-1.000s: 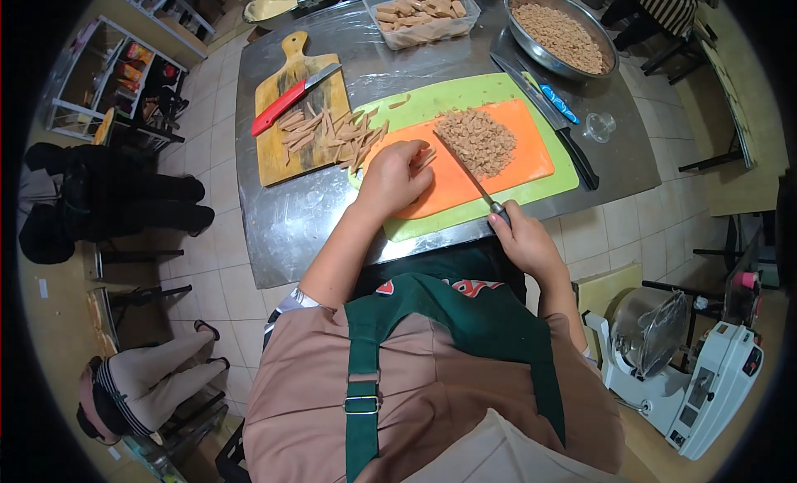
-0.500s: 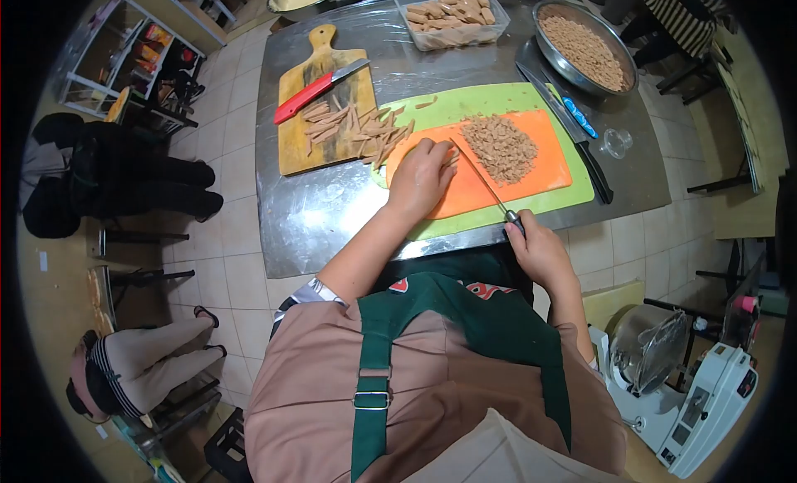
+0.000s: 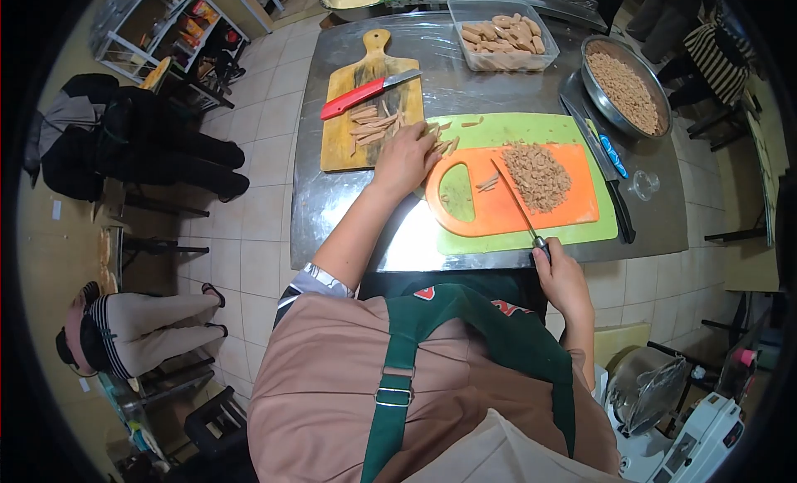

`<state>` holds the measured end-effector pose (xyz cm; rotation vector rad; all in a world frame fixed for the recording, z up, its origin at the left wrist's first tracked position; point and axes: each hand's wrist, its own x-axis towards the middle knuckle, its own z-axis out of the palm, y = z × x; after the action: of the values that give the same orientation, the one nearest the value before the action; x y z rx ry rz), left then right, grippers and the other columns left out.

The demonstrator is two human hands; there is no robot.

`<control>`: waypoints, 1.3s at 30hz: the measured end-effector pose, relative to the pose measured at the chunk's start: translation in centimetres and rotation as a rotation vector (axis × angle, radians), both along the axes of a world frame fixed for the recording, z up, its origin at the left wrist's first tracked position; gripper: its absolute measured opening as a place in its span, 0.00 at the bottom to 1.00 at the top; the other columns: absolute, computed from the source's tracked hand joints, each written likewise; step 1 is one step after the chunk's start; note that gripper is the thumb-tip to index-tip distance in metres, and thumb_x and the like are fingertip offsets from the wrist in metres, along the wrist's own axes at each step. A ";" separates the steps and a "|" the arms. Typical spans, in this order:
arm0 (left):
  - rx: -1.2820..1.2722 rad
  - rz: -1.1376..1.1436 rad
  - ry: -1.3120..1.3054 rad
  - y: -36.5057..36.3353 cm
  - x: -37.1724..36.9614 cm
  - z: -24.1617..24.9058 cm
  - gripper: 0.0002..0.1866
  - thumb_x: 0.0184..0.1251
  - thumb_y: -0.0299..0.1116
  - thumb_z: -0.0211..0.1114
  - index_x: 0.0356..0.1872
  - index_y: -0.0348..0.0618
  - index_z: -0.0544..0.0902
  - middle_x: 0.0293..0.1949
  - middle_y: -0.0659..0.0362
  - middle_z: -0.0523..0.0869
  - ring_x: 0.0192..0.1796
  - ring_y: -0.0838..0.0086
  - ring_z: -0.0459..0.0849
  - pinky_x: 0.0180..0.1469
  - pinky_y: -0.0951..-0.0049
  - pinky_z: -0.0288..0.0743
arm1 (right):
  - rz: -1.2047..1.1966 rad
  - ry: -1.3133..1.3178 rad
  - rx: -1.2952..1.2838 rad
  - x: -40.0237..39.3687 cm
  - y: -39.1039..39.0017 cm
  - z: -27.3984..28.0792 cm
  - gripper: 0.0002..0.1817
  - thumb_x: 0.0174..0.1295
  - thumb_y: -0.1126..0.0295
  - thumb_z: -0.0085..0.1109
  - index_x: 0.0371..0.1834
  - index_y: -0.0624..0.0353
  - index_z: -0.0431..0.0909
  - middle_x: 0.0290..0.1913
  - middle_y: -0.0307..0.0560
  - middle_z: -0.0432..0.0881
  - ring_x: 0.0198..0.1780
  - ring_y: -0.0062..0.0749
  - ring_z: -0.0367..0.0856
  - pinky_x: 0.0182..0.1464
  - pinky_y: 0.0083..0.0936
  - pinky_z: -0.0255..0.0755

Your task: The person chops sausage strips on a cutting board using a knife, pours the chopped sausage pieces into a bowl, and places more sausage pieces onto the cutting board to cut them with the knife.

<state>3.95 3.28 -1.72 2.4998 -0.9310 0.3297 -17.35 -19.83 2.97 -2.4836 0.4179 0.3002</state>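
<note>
My right hand (image 3: 564, 275) is wrapped around the black handle of a knife (image 3: 518, 202). Its blade rests on the orange cutting board (image 3: 498, 219), between a few cut strips (image 3: 488, 183) and a heap of chopped brown pieces (image 3: 536, 177). My left hand (image 3: 405, 161) curls over sausage-like strips (image 3: 445, 142) at the right edge of the wooden board (image 3: 339, 151); its fingertips are partly hidden. More strips (image 3: 374, 126) lie on the wooden board, below a red-handled knife (image 3: 365, 94).
A green board (image 3: 531, 127) lies under the orange one. At the back stand a plastic tub (image 3: 506, 61) of whole sausages and a metal bowl (image 3: 591, 83) of chopped bits. A large black-handled knife (image 3: 616, 205) and a blue-handled one (image 3: 613, 155) lie at right. People (image 3: 158, 138) are nearby.
My left hand has moved from the orange board to the strips by the wooden board, leaving a few strips beside the blade. My right hand still holds the knife. The view has shifted.
</note>
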 end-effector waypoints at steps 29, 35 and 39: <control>-0.375 -0.050 0.656 -5.5 -4.0 0.5 0.14 0.59 0.31 0.64 0.44 0.36 0.82 0.31 0.51 0.85 0.31 0.63 0.83 0.36 0.68 0.74 | -0.037 0.007 0.017 -0.5 0.1 -0.2 0.18 0.67 0.57 0.44 0.44 0.63 0.67 0.34 0.67 0.79 0.40 0.64 0.76 0.41 0.49 0.69; -0.318 -0.198 0.410 -5.6 -4.6 0.6 0.23 0.53 0.30 0.63 0.53 0.39 0.76 0.37 0.48 0.82 0.40 0.57 0.80 0.42 0.63 0.73 | -0.058 0.013 0.044 -0.8 -0.1 -0.1 0.18 0.67 0.56 0.44 0.45 0.63 0.68 0.35 0.67 0.79 0.41 0.63 0.76 0.43 0.49 0.68; -0.341 -0.189 0.272 -5.8 -5.1 0.1 0.33 0.54 0.27 0.59 0.65 0.43 0.63 0.59 0.43 0.71 0.60 0.57 0.73 0.57 0.68 0.71 | -0.069 0.026 0.063 -0.7 0.0 0.1 0.19 0.67 0.56 0.44 0.45 0.63 0.68 0.36 0.68 0.79 0.42 0.63 0.76 0.44 0.49 0.68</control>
<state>-1.14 -2.48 -1.61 2.0656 -0.9044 0.0749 -18.05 -19.86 3.06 -2.4006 0.4956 0.3128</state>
